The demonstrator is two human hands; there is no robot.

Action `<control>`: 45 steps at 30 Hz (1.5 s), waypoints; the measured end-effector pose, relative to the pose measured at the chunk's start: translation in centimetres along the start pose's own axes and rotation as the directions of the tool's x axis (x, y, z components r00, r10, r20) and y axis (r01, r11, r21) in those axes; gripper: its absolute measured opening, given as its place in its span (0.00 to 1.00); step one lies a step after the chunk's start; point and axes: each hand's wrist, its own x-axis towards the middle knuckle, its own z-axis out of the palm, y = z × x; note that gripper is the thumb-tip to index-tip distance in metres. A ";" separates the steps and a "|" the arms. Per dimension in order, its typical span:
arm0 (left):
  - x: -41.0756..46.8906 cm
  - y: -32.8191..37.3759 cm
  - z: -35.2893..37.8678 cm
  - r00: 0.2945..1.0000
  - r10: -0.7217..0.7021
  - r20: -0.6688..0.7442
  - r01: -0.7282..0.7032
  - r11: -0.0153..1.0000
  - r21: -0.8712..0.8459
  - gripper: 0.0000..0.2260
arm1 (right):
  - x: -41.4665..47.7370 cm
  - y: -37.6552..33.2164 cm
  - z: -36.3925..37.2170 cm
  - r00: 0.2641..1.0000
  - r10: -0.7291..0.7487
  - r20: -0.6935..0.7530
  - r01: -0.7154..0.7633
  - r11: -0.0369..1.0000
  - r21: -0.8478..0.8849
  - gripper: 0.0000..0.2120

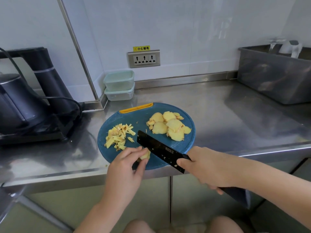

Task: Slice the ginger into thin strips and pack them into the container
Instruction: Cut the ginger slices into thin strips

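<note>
A round blue cutting board (pixel 134 118) with an orange handle lies on the steel counter. On its right is a pile of ginger slices (pixel 168 126); on its left, a heap of thin ginger strips (pixel 118 136). My left hand (pixel 125 169) pinches a small stack of ginger (pixel 146 155) at the board's near edge. My right hand (pixel 205 167) grips the handle of a black cleaver (pixel 159 149), whose blade stands against that stack. Two clear lidded containers (pixel 119 84) are stacked at the back wall.
A black kettle and stand (pixel 25 101) with a cord sit at the left. A grey bin (pixel 276 74) stands at the back right. A wall socket (pixel 143 58) is above the containers. The counter's front edge runs just below the board.
</note>
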 end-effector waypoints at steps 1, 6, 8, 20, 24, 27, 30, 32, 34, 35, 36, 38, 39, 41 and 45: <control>0.0 0.0 0.0 1.000 -0.003 -0.002 0.003 1.000 -0.007 0.14 | 0.1 -0.3 0.2 0.999 -0.014 -0.034 0.013 0.999 -0.041 0.17; -0.1 0.0 0.1 1.000 0.000 -0.020 -0.001 1.000 -0.029 0.15 | 0.6 -1.4 1.3 0.993 -0.027 -0.113 0.022 0.999 -0.047 0.20; -0.2 0.1 0.0 1.000 0.000 -0.025 0.000 1.000 -0.005 0.14 | 0.7 -1.2 1.1 0.995 0.003 -0.103 -0.002 1.000 0.008 0.19; -0.3 -0.1 0.2 0.998 -0.012 -0.065 0.010 0.999 -0.034 0.12 | 0.3 -0.2 1.6 0.998 0.015 -0.059 -0.006 0.988 0.157 0.17; -0.3 -0.1 0.2 0.998 -0.010 -0.061 0.009 1.000 -0.025 0.11 | 0.1 0.0 1.6 0.993 -0.041 -0.112 0.048 0.997 0.057 0.23; -0.3 -0.2 0.2 0.998 0.003 -0.059 -0.004 1.000 -0.011 0.12 | 0.3 0.2 1.7 0.989 -0.056 -0.135 0.056 0.998 0.000 0.24; -0.2 -0.2 0.1 0.999 0.009 -0.053 -0.010 1.000 -0.017 0.12 | 0.3 0.2 1.7 0.988 -0.070 -0.136 0.064 0.997 -0.048 0.23; -0.2 -0.2 0.1 0.999 0.007 -0.040 -0.008 1.000 -0.021 0.12 | 0.3 -0.1 1.4 0.991 -0.073 -0.110 0.066 0.995 -0.069 0.22; -0.3 -0.2 0.0 0.999 0.000 -0.036 -0.001 1.000 -0.026 0.12 | 0.4 -0.3 1.0 0.995 -0.067 -0.080 0.061 0.995 -0.080 0.21; -0.2 -0.3 0.0 0.999 -0.004 -0.040 0.002 1.000 -0.028 0.12 | 0.5 -0.4 0.9 0.995 -0.064 -0.071 0.058 0.995 -0.086 0.21; -0.2 -0.3 0.0 0.999 -0.006 -0.041 0.005 1.000 -0.031 0.12 | 0.6 -0.4 0.8 0.996 -0.059 -0.069 0.053 0.994 -0.090 0.20; -0.2 -0.3 0.0 0.999 -0.001 -0.041 0.000 1.000 -0.031 0.12 | 0.6 -0.4 1.0 0.996 -0.052 -0.079 0.044 0.994 -0.095 0.20; -0.1 -0.3 0.0 0.999 0.004 -0.042 -0.005 1.000 -0.029 0.12 | 0.6 -0.5 1.1 0.995 -0.046 -0.083 0.038 0.995 -0.092 0.20; -0.2 -0.2 0.0 0.999 0.014 -0.039 -0.014 1.000 -0.014 0.13 | 0.5 -0.3 1.5 0.996 -0.019 -0.089 0.014 0.998 -0.058 0.20; -0.1 -0.1 -0.3 0.999 -0.025 -0.042 0.023 0.999 -0.048 0.14 | 0.6 -0.2 1.5 0.995 0.018 -0.098 -0.019 1.000 -0.009 0.20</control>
